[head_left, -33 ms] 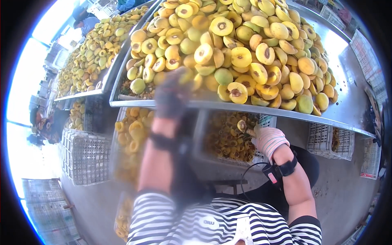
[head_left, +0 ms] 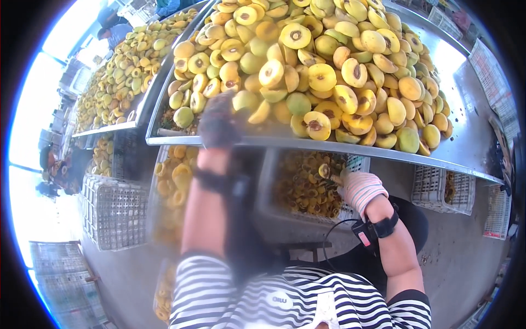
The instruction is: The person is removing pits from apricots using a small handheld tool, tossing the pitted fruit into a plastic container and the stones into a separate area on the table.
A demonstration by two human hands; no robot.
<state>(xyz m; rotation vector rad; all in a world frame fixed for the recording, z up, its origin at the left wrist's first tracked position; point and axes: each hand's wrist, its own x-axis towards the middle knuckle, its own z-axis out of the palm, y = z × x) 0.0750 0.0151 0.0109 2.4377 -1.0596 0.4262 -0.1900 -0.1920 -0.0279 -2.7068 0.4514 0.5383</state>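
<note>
Two gloved hands, well apart. Right hand (head_left: pixel 362 189), in a pale striped glove, looks wrapped round a slim tool (head_left: pixel 336 179), with a yellow fruit piece (head_left: pixel 324 170) at its tip, out over the cut pieces (head_left: pixel 307 193) in the crate (head_left: pixel 359 163) below. Speared or just resting against the tip — can't tell. Left hand (head_left: pixel 219 122), dark glove, is at the front lip of the metal table (head_left: pixel 470 118), by the near left edge of the halved fruit (head_left: pixel 322 77). Too blurred to tell if it's grasping or let go.

Doing it well, my read: firm grip on the tool, light pressure on the fruit — ripe flesh would bruise or tear. Work the tip close around the stone hollow rather than deep into flesh. Left should pick loose halves off the pile's edge, not dig underneath; the heap could slide. Left fingers clear of the tip whenever the hands meet.

Pose: left forearm runs nearly straight up to the table, wrist about level with the rim. Right elbow out to the side, forearm angled up and inward, hand below the table edge, tool pointing left. Watch the cable (head_left: pixel 327 233) looping near the right wrist; it could snag.
</note>
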